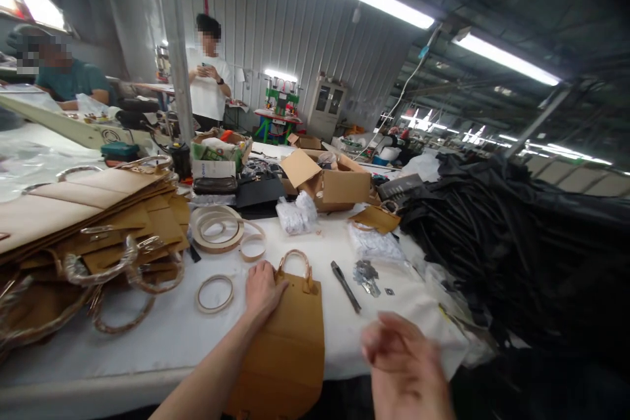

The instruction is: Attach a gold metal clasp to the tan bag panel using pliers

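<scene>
A tan leather bag piece [290, 341] with a round handle [296, 265] lies on the white table [162, 335] and hangs over its front edge. My left hand [262, 289] rests flat on the bag's top left corner, fingers stretched out. My right hand [401, 361] hovers near the table's front edge to the right, blurred by motion, and its fingers cannot be made out. A dark slim tool [345, 286] lies between the bag and some small metal parts [365, 273].
A stack of tan bags with wrapped handles [93, 223] fills the left. Tape rings [215, 293] and coiled strips [221, 230] lie ahead. Cardboard boxes [335, 184] stand at the back, a heap of black material [512, 236] on the right. Two people are at the far left.
</scene>
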A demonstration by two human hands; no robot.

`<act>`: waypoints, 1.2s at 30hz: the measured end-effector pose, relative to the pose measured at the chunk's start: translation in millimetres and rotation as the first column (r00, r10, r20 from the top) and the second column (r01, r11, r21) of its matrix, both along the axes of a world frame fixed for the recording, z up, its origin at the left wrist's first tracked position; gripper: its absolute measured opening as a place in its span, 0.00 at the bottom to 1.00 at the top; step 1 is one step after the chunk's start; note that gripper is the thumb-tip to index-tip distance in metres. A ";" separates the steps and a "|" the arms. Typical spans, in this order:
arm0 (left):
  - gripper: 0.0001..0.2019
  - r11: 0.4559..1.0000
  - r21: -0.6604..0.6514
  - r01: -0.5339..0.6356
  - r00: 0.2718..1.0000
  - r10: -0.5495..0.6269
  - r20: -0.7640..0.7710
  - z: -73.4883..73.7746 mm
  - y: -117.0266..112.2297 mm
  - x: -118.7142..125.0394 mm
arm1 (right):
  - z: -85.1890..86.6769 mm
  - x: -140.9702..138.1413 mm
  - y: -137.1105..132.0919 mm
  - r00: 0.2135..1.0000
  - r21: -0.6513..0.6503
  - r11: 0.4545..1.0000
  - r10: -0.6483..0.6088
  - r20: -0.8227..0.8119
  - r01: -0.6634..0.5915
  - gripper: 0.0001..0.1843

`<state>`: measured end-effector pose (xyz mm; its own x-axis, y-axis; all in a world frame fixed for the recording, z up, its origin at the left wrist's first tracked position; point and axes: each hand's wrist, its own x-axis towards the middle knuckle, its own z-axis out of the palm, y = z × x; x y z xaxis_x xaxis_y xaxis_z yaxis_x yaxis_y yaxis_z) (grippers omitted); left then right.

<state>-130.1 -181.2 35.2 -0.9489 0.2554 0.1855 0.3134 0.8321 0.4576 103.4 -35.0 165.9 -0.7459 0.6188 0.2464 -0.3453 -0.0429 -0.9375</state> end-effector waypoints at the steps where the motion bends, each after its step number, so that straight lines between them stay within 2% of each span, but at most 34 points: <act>1: 0.16 1.000 0.004 -0.013 1.000 0.013 -0.003 1.5 1.9 -1.3 | -10.2 -15.2 -1.6 0.998 0.018 1.000 0.018 0.060 -0.020 0.25; 4: 0.14 1.000 0.009 -0.013 1.000 0.013 -0.023 0.0 0.8 -0.2 | -50.3 -48.9 -10.4 0.945 0.198 0.966 0.098 0.312 -0.166 0.25; 6: 0.13 1.000 0.005 0.020 0.998 -0.020 -0.062 -6.5 -6.0 5.4 | -76.1 -57.2 -14.1 0.928 0.331 0.917 0.097 0.361 -0.225 0.22; 8: 0.14 0.998 -0.005 0.056 0.987 -0.056 -0.149 -17.1 -17.5 11.9 | -96.2 -58.9 -11.5 0.938 0.451 0.860 0.085 0.336 -0.240 0.19; 11: 0.18 0.993 -0.004 0.121 0.961 -0.118 -0.251 -39.1 -39.1 13.7 | -117.6 -63.1 12.1 0.962 0.541 0.827 0.003 0.272 -0.155 0.22; 14: 0.22 0.983 0.055 0.176 0.954 -0.157 -0.254 -59.9 -54.8 6.3 | -133.7 -69.1 62.6 0.953 0.490 0.871 -0.162 0.257 0.016 0.20; 16: 0.23 0.975 0.106 0.195 0.959 -0.167 -0.229 -65.8 -59.0 3.3 | -140.5 -69.3 101.7 0.921 0.398 0.905 -0.276 0.276 0.152 0.22; 18: 0.22 0.973 0.154 0.174 0.969 -0.141 -0.201 -63.1 -59.2 4.7 | -143.2 -68.4 135.5 0.885 0.333 0.907 -0.361 0.293 0.259 0.26; 19: 0.21 0.972 0.175 0.155 0.974 -0.121 -0.191 -59.4 -58.4 6.7 | -143.3 -69.1 148.9 0.875 0.328 0.901 -0.383 0.297 0.283 0.27; 22: 0.16 0.969 0.208 0.131 0.978 -0.092 -0.188 -45.7 -54.3 14.0 | -141.7 -81.2 172.3 0.883 0.349 0.909 -0.345 0.319 0.229 0.29; 25: 0.14 0.968 0.210 0.136 0.977 -0.095 -0.192 -37.3 -51.6 20.5 | -139.7 -110.3 173.8 0.918 0.387 0.914 -0.252 0.305 0.122 0.28; 28: 0.13 0.969 0.210 0.133 0.978 -0.093 -0.188 -36.7 -51.5 24.1 | -139.3 -153.8 165.2 0.947 0.448 0.893 -0.173 0.271 0.035 0.26; 32: 0.10 0.967 0.210 0.143 0.970 -0.095 -0.225 -44.9 -53.6 20.3 | -145.0 -224.2 159.9 0.954 0.524 0.851 -0.132 0.268 -0.029 0.24; 36: 0.09 0.956 0.232 0.180 0.949 -0.107 -0.295 -54.9 -55.6 12.3 | -156.8 -289.4 161.4 0.950 0.540 0.841 -0.144 0.276 -0.029 0.26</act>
